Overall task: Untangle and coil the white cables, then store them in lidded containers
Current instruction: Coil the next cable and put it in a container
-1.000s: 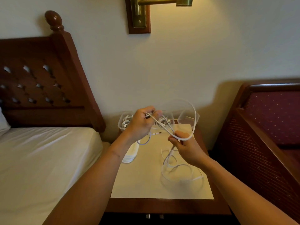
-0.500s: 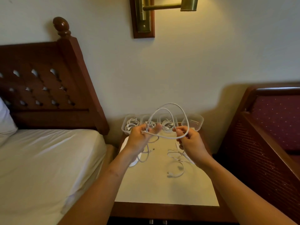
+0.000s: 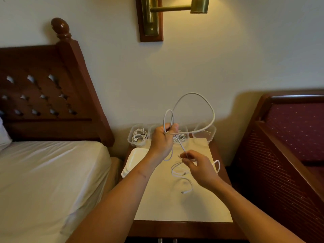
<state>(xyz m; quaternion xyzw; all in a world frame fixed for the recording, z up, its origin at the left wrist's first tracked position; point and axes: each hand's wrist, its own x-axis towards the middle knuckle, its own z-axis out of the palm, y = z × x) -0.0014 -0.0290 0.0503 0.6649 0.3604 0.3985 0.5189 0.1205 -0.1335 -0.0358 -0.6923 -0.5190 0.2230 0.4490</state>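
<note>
A: How are the hands seen?

B: The left hand (image 3: 162, 139) is raised, its fingers curled round the cable (image 3: 208, 106). Two loops stand up from the fist: a small one, and a large one arched to the right. The right hand (image 3: 198, 165) is held lower and just to the right, apart from the left. A strand running down from the left fist is pinched between its thumb and fingertips.

A: And below them?

B: More loose cables (image 3: 177, 171) are spread on a pale mat (image 3: 184, 207) under the right hand, one plug end lying nearest the camera. The mat is laid on a wooden nightstand (image 3: 175, 227).

A: Where are the containers?

B: A row of clear tubs (image 3: 137, 135) is set at the back, against the wall. Coiled cable is seen in the leftmost. The middle of the row is partly hidden by the left hand. What the rightmost holds cannot be told. White lids (image 3: 133, 160) are stacked at the nightstand's left edge.

A: Further out?

B: A bed (image 3: 43, 172) with a carved headboard (image 3: 43, 93) is seen on the left, and a brass lamp (image 3: 175, 9) is fixed to the wall above.
</note>
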